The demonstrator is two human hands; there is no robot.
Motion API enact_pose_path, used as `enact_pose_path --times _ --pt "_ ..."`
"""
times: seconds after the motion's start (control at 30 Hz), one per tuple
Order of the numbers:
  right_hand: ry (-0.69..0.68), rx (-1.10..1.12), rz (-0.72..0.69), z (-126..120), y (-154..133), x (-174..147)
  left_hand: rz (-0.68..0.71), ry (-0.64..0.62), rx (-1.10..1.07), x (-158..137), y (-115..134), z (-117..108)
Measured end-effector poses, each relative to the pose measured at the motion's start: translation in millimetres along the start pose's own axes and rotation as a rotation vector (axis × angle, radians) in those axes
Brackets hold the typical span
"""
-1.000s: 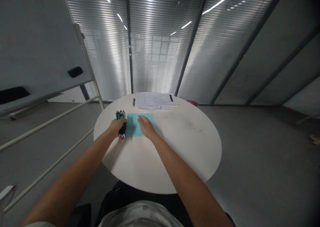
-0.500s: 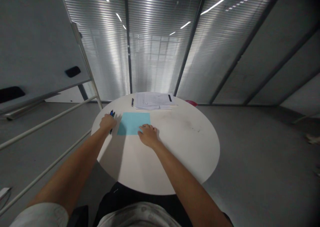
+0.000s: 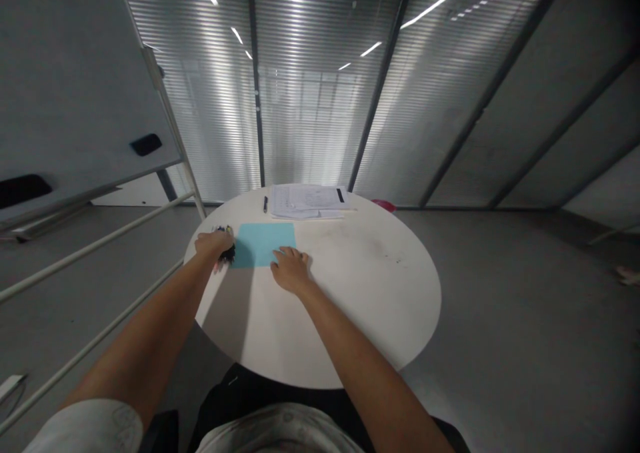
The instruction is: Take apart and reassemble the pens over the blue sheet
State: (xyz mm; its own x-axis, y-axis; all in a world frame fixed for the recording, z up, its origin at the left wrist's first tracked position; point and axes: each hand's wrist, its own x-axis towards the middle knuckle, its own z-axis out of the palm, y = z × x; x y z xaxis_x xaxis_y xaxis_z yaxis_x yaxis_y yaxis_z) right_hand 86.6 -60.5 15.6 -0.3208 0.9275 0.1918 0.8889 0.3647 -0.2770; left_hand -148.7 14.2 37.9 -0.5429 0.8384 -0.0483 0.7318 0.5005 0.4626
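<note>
A light-blue sheet lies flat on the round white table. At its left edge is a bunch of pens, mostly dark with a few coloured ends. My left hand is wrapped over the middle of the bunch, and its fingertips are partly hidden. The pen ends stick out above and below the hand. On the sheet's near right corner rests my right hand, open, palm down with fingers apart.
A stack of printed papers lies at the table's far side, with a single dark pen to its left. A whiteboard on a white frame stands close on the left. Blinds-covered glass panels rise behind.
The blue sheet and my right hand have shifted slightly left. My left hand has turned a little over the pens, and more of their ends now show.
</note>
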Motion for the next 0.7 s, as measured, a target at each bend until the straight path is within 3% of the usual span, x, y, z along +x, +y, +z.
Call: enact_pose_path --times 0.1,0.33,0.43,0.5,0.6,0.7 --pt "0.009 -0.002 -0.007 1.7 1.2 -1.7 -0.119 0.041 0.155 0.5 -2.0 3.7" --pt "0.039 -0.009 -0.025 2.4 2.7 -4.8 -0.004 -0.031 0.192 7.4 -10.2 0.9" --pt "0.036 -0.011 -0.030 1.0 2.8 -6.0 -0.033 0.098 0.187 4.8 -17.6 7.2" --pt "0.045 -0.005 -0.035 0.6 3.2 -6.7 0.023 0.194 0.185 1.9 -23.7 13.7" --pt "0.050 -0.001 -0.037 1.0 3.5 -7.0 0.101 0.182 0.124 -1.0 -32.4 20.6" --pt "0.040 -0.003 -0.029 1.7 3.2 -7.0 0.049 0.161 0.066 -0.4 -36.5 22.9"
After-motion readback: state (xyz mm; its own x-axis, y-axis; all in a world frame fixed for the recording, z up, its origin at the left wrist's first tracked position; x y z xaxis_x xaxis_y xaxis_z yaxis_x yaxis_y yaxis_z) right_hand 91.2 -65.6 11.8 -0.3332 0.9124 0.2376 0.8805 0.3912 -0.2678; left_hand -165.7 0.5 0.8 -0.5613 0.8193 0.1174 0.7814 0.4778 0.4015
